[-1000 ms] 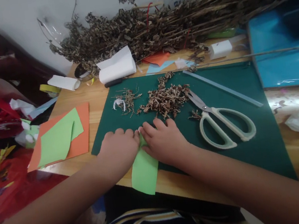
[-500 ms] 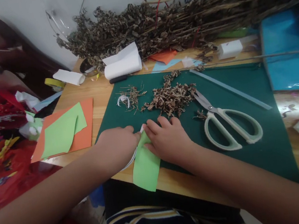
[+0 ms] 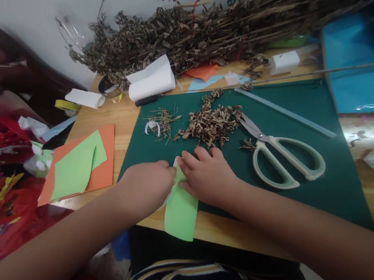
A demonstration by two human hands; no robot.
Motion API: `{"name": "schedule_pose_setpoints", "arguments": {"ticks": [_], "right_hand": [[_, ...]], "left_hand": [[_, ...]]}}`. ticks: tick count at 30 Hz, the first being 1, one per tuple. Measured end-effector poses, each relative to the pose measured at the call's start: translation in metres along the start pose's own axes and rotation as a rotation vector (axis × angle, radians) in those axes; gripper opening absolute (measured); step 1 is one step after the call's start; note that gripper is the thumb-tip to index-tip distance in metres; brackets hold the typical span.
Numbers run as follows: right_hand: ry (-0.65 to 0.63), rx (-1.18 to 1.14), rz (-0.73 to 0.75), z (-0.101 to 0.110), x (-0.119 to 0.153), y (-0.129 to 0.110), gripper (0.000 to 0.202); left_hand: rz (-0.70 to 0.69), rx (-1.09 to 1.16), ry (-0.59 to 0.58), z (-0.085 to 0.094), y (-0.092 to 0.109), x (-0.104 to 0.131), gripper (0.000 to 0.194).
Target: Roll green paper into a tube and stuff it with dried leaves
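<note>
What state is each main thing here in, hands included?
Green strip: partly covered
Right hand: fingers bent, on the strip
Left hand: fingers curled, grip hidden
Scissors: unheld, lying flat
Dried leaves: heaped loose
Dried stalks: bundled
White roll: partly unrolled
Green mat: flat
Orange paper: partly covered

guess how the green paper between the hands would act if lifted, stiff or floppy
The green paper is probably floppy, since it looks thin and its near end curves slightly. It should feel light, being only a narrow strip. It may crease easily where the right hand's fingers lie on it.
</note>
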State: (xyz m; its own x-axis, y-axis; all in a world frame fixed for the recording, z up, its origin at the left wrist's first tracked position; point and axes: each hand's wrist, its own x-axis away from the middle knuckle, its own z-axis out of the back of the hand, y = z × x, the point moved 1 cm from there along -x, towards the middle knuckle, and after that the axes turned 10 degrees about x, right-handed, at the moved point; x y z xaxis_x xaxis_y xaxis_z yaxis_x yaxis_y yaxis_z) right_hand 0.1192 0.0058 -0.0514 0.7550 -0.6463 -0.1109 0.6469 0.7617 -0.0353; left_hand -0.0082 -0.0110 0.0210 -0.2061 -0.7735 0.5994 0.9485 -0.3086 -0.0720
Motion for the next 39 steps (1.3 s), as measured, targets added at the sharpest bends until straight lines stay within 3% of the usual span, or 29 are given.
{"name": "schedule_pose_setpoints", "arguments": {"ticks": [11,30,39], "right_hand": [[-0.019,-0.018,-0.002,0.003,0.001,0.005,0.052],[0.002,-0.081,-0.043,-0.002,0.000,0.009,0.056],[0.042,-0.115,-0.029,0.002,-0.010,0.016,0.026]], "left_hand": [[0.066,0.152,0.011,0.003,-0.009,0.000,0.033],[0.050,0.013,0.052,-0.002,-0.009,0.004,0.029],[0.117,0.024,0.070,0.003,-0.004,0.005,0.033]]}}
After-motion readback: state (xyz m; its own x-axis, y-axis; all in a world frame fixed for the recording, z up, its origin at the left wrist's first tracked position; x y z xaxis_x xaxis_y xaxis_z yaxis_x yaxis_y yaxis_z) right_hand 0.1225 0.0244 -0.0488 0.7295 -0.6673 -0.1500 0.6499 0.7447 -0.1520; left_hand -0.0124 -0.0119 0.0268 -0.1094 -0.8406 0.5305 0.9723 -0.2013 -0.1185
